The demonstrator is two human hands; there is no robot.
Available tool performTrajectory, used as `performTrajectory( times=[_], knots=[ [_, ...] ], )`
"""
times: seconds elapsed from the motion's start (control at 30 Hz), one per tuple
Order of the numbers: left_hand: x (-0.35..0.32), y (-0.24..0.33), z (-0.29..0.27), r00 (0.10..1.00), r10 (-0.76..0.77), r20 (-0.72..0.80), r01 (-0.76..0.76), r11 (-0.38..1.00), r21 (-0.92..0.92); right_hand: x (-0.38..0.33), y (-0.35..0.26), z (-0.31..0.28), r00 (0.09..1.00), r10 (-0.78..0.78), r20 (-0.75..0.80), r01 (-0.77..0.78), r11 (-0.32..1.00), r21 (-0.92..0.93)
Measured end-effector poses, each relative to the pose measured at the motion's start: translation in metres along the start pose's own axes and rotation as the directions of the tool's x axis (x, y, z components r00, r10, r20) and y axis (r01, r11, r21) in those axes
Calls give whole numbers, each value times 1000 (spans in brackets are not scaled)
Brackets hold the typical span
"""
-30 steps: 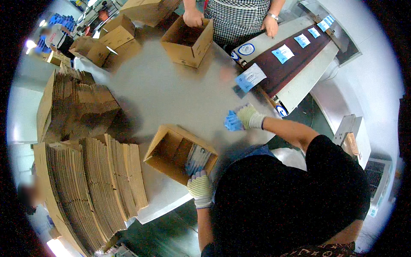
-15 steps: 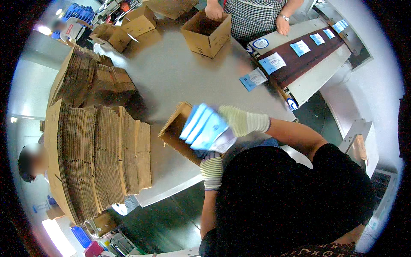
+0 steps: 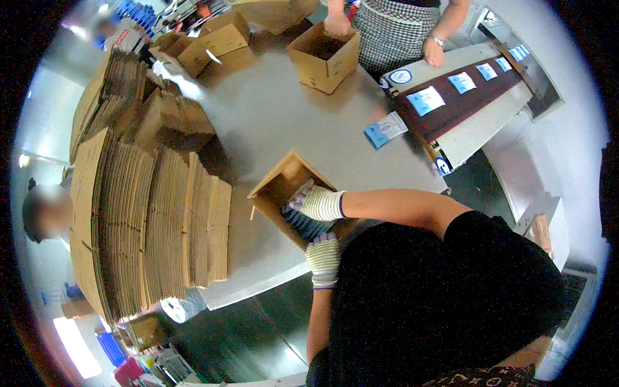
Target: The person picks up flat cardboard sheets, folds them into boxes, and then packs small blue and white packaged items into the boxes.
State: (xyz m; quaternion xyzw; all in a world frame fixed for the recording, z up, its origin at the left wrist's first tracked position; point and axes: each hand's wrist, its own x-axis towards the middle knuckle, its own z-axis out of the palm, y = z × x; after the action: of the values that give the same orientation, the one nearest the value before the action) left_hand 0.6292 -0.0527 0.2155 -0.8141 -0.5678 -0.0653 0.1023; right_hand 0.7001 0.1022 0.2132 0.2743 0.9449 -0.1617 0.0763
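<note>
An open cardboard box (image 3: 265,188) stands tilted toward me at the near edge of the table. My left hand (image 3: 322,259), in a striped knit glove, grips its near rim with the fingertips over the edge. Inside the box sits a row of blue packets (image 3: 303,223), dim in the shade. My right hand (image 3: 320,202), gloved the same way, reaches into the box with its fingers curled at the packets; the fingertips are partly hidden. On the table to the far right lies one loose blue-and-white packet (image 3: 385,130).
Tall stacks of flattened cartons (image 3: 169,219) fill the left side. A conveyor (image 3: 445,111) at the far right carries several packets. Across the table (image 3: 258,122), a person in a checked apron (image 3: 394,35) has a hand at another open box (image 3: 325,61).
My right hand has moved left and down into the box with the fan of blue-and-white packets it held above it. My left hand stays at the near rim.
</note>
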Motion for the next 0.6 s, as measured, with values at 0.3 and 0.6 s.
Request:
performTrajectory(
  times=[0.3, 0.6],
  knots=[
    [14, -12, -11, 997, 51, 51, -46, 995, -86, -92, -12, -15, 915, -78, -396, 157, 973, 171],
    [5, -8, 0, 998, 51, -39, -53, 998, -41, -97, -13, -1, 863, -193, -467, 200, 979, -35]
  ],
)
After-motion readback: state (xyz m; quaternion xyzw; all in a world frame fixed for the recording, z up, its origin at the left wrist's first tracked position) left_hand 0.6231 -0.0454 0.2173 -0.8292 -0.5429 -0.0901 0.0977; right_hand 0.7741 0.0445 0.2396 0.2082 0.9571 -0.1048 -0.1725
